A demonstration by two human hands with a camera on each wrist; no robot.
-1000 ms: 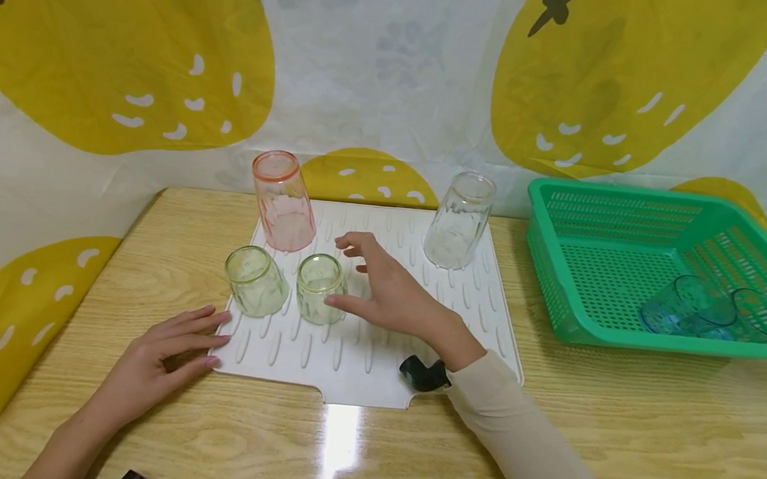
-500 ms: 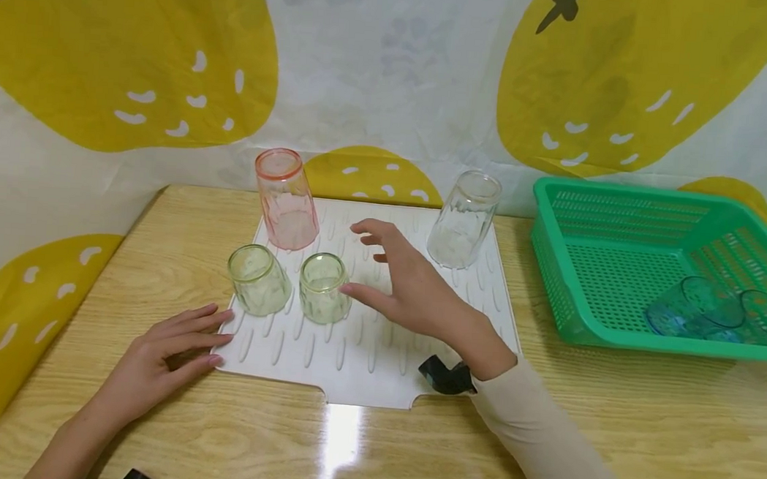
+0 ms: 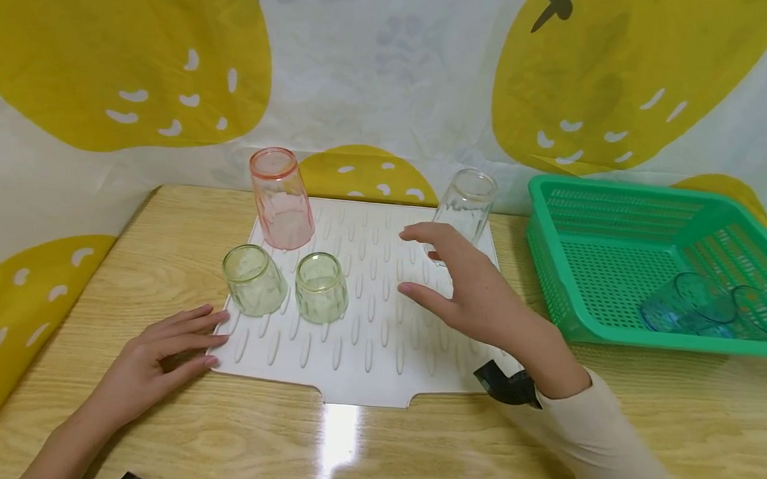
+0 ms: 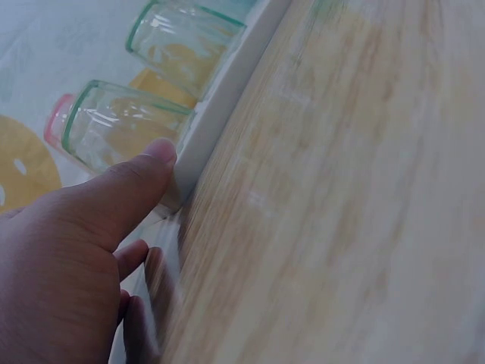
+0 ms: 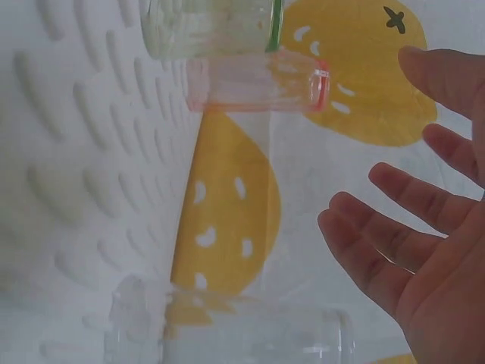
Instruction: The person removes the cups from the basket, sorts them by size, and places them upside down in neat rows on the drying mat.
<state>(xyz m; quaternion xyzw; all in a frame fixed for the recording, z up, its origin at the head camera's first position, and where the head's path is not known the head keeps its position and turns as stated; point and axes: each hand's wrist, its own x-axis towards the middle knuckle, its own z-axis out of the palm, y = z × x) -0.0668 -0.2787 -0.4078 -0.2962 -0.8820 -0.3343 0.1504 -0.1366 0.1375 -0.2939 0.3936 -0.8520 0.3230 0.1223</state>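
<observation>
Fingers parted and gently curved, my right hand is hovering over the right half of the white ridged mat, gripping nothing. In the head view it is overlapping the clear glass, which is standing near the mat's far right corner; the right wrist view is showing my fingers apart from that glass. My left hand is lying relaxed at the mat's left edge, its fingertips meeting that edge and grasping nothing.

On the mat's left half, one green glass is standing close to the left edge, and a second green glass is standing just to its right, nearer the mat's middle, the two not touching. Toward the mat's far left corner, the pink glass is standing behind them.

Off the mat's right side, the green basket is sitting on the wooden table, with blue-tinted glasses resting inside. Beyond the mat's far edge, a white cloth with yellow shapes is hanging. By the mat's near right corner, a beige sleeve is covering my right forearm.
</observation>
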